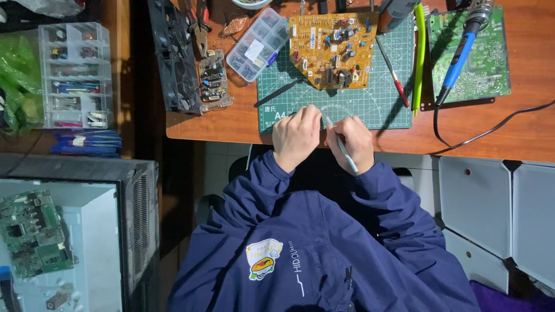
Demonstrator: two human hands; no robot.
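- Both hands meet at the near edge of the worktop [231,124], over the green cutting mat [370,104].
- The right hand [350,143] is closed on a slim silver tool [341,144], probably tweezers, its tip pointing far-left.
- The left hand [296,136] is curled against that tip; whether it pinches anything I cannot tell.
- Resting both wrists on the worktop edge would likely steady such fine work.
- The yellow circuit board [334,49] lies farther back on the mat, the soldering iron [459,55] far right.
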